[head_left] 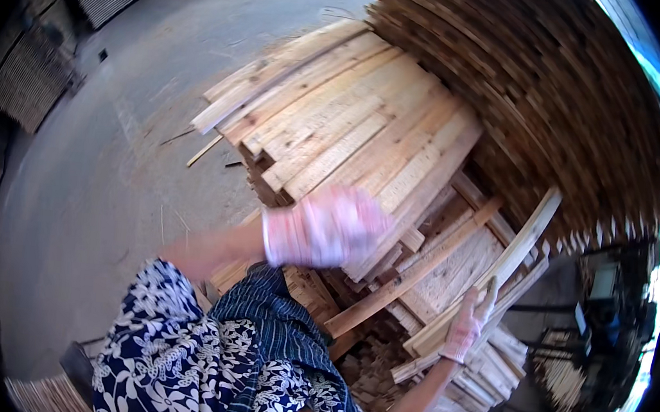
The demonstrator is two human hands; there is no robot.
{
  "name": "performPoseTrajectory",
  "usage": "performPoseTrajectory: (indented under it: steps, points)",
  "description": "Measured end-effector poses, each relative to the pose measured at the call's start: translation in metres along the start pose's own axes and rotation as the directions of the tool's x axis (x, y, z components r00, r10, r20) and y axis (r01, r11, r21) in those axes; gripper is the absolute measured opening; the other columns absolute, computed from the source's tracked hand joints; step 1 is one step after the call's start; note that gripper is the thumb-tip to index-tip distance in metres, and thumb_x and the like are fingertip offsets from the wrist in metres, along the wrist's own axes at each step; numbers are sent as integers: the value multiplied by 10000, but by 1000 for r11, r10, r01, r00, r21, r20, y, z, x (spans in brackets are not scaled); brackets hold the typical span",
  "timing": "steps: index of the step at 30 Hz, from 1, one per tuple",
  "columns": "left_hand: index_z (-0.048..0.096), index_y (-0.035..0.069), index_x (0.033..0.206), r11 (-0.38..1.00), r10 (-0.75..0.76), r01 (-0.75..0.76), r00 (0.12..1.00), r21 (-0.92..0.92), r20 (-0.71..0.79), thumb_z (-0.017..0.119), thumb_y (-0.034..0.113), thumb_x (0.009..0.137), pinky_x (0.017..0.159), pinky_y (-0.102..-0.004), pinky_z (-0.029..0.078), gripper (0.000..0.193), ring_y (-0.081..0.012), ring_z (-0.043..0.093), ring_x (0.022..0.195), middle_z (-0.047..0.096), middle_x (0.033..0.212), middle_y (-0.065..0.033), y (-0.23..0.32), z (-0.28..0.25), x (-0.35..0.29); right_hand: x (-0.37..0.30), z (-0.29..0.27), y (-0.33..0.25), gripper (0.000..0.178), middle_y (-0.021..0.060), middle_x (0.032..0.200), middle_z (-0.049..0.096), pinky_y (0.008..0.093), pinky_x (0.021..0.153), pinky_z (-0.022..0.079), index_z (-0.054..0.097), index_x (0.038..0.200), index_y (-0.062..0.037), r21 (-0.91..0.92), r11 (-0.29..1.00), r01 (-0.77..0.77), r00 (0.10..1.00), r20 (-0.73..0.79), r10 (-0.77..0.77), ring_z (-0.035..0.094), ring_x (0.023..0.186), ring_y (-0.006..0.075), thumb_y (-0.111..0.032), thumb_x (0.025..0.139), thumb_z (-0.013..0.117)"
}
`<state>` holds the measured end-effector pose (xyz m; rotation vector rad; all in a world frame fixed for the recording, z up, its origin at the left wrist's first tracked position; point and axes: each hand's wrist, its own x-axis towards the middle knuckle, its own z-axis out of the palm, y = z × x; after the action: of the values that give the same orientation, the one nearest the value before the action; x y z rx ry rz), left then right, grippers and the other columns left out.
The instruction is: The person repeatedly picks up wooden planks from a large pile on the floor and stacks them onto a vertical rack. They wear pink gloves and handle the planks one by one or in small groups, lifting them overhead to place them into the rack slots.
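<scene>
My left hand (328, 225), in a white and pink knitted glove, hovers over the near end of a stack of pale wooden boards (343, 140). Motion smears its fingers, so I cannot tell what they do. Lower right, my right hand (467, 328) wears a similar glove and grips a long pale wooden board (521, 242) near its lower part. That board slants up toward the far right. Between the hands, a darker narrow plank (409, 287) lies slantwise across a lower pile.
A tall stack of dark boards (528, 90) rises behind the pile. More loose boards (492, 369) lie below my right hand. Bundled stacks (31, 78) stand on the concrete floor (134, 110) at left. Dark machinery (604, 301) is at the right.
</scene>
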<state>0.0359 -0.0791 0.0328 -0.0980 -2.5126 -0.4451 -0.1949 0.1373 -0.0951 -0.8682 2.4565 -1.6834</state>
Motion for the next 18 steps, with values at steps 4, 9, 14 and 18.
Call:
performPoseTrajectory:
  steps: [4, 9, 14, 18]
  points:
    - [523, 99, 1436, 583, -725, 537, 682, 610, 92, 483, 421, 1017, 1139, -476, 405, 530, -360, 489, 1347, 527, 1489, -155, -116, -93, 1, 56, -38, -106, 604, 228, 1237, 553, 438, 869, 568, 369, 1566, -106, -290, 947, 136, 970, 233, -68, 623, 1086, 352, -197, 1009, 584]
    - [546, 157, 1408, 229, -876, 748, 438, 623, -204, 555, 370, 995, 1091, -507, 432, 465, -379, 504, 1326, 566, 1369, -182, -230, -121, -55, 97, 58, -181, 660, 226, 1120, 571, 481, 768, 601, 376, 1534, -138, -494, 770, 403, 896, 384, -222, 652, 962, 380, -180, 942, 664]
    - [546, 155, 1402, 402, -871, 762, 490, 508, -45, 583, 331, 991, 1017, -497, 496, 449, -407, 585, 1223, 579, 1313, -212, -266, -111, -29, 114, 110, -165, 646, 208, 1201, 582, 521, 906, 535, 507, 1381, -95, -672, 485, 560, 800, 590, -107, 623, 1087, 406, -445, 876, 706]
    - [554, 155, 1410, 488, -852, 867, 450, -96, -267, 572, 359, 1023, 904, -427, 564, 438, -292, 650, 1095, 634, 1215, -155, -255, -150, -50, 123, 119, -174, 715, 227, 1285, 546, 518, 992, 493, 500, 1384, -114, -565, 477, 673, 673, 735, -78, 574, 1186, 426, -506, 836, 737]
